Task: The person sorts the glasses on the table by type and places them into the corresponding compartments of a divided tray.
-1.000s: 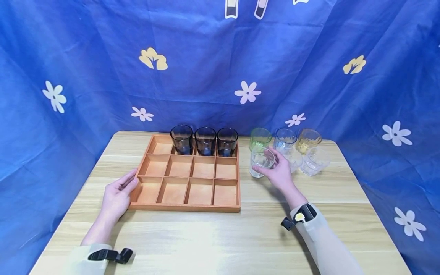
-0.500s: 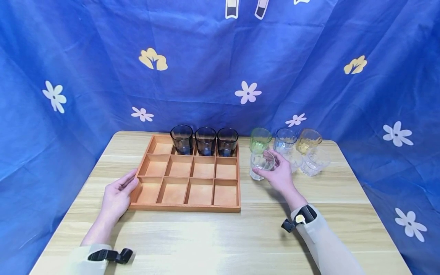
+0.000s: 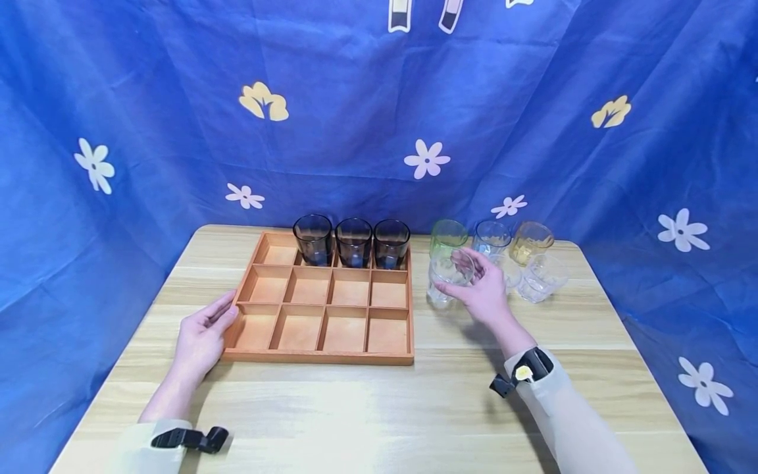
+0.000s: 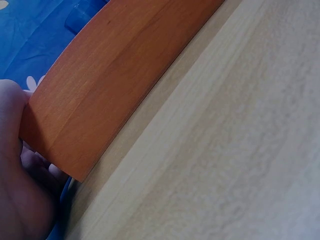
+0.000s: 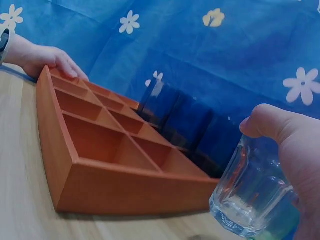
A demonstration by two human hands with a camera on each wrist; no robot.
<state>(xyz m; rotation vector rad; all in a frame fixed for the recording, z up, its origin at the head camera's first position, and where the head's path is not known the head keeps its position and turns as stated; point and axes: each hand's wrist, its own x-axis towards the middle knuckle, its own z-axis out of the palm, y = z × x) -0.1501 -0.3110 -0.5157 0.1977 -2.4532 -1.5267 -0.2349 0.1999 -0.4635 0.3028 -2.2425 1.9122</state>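
Observation:
My right hand (image 3: 487, 291) grips a clear faceted drinking glass (image 5: 247, 192), thumb on the near side and fingers round the far side. The glass tilts a little, its base close over the table just right of the wooden divided tray (image 3: 320, 359). With thumb and fingers, my left hand (image 3: 201, 336) holds the tray's left wall near its front corner. In the left wrist view the thumb lies by the upper edge and the curled fingers (image 4: 56, 174) show behind the end. Three dark glasses (image 3: 354, 245) stand in the tray's back row; the back-left compartment is bare.
Behind the held glass stand a green glass (image 3: 448, 236), a blue glass (image 3: 491, 238) and an amber glass (image 3: 531, 243). Another clear glass (image 3: 541, 280) stands at right, with one more partly hidden by my right hand. A blue flowered curtain (image 3: 355, 131) surrounds the wooden table (image 3: 355, 415).
The clear glass in my right hand dips slightly toward me, then rises and tilts a little, its rim now overlapping the green glass. My left hand and the tray stay still.

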